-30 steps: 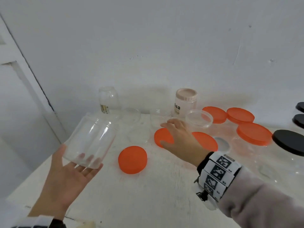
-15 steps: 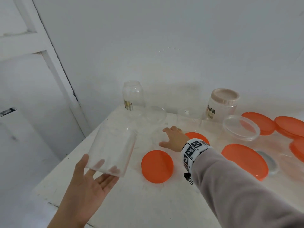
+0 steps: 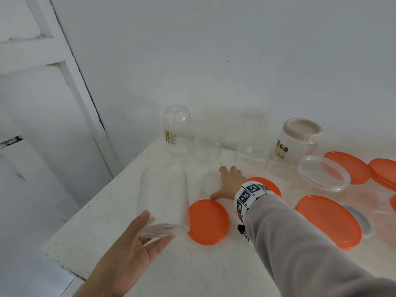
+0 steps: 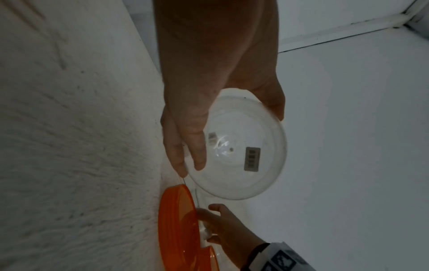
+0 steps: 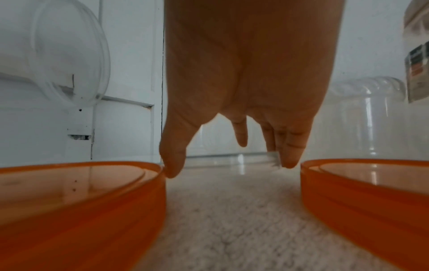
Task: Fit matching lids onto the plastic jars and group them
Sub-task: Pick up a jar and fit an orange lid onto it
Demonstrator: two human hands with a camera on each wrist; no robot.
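Clear plastic on a white table is your trouble here: the clear lid [image 3: 211, 183] under your right hand [image 3: 230, 185] barely shows against the table [image 3: 107, 221], so go by feel. Your right fingers are spread and reach down to it, the thumb tip just beside the near orange lid [image 3: 207, 221] and the little finger close to the far orange lid [image 3: 269, 185]; nothing is clamped yet. I judge the step is picking up this lid for the clear jar [image 3: 164, 196].

Your left hand [image 3: 132, 251] cradles that jar from below, held tilted above the near-left part of the table, fingers nearly straight against its base and the thumb up along its side. That is a loose hold; curl the fingers round the base before pressing a lid on, or the jar may slip.

Pinch the lid by its rim, thumb opposite the fingers, and lift straight up so neither orange lid gets dragged along. Then check it against the jar's mouth before pushing, since the wider clear lid [image 3: 323, 172] to the right looks like another candidate.
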